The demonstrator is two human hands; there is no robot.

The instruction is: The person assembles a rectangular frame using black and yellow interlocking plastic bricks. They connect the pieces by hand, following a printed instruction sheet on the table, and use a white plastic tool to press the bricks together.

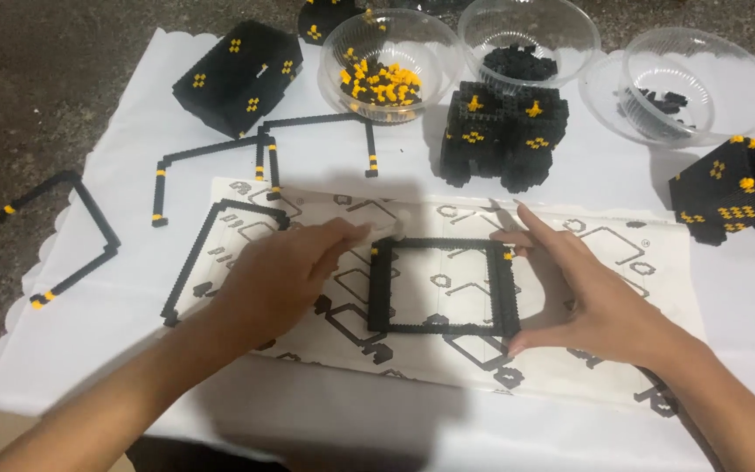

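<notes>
Head view looking straight down at a white cloth-covered table (133, 350) with an instruction sheet (640, 262) spread flat. Sitting on that sheet: a square black brick frame (443, 327) with tiny yellow bits at its top corners. Left hand (286, 275) blurred, fingers stretched toward the frame's top-left corner, pinching something pale and small, though too smeared to tell what, so can't say for sure how tight the grip is. Right hand (587, 297) spread wide, index finger along the frame's upper right corner and thumb down near the lower right corner, bracing rather than gripping. Risk-wise, just a guess: frame looks thin and only one brick wide, so pressing on one corner while the other side is barely steadied could flex it or pop a seam. Sheet underneath could also slide on the cloth. Counting now. Clear plastic bowls: three fully visible, one with yellow pieces (382, 83), one with black pieces (517, 61), one nearly empty with a few black bits (666, 100). Chunky black-and-yellow built blocks: three, at upper left (238, 77), centre (500, 135) and far right (736, 192), plus a sliver of a dark piece at the top edge. Thin open frame strips: a second one (187, 262) lying beside the left wrist, a legged one (264, 149) above the sheet, and a bent one (89, 223) off to the far left.
</notes>
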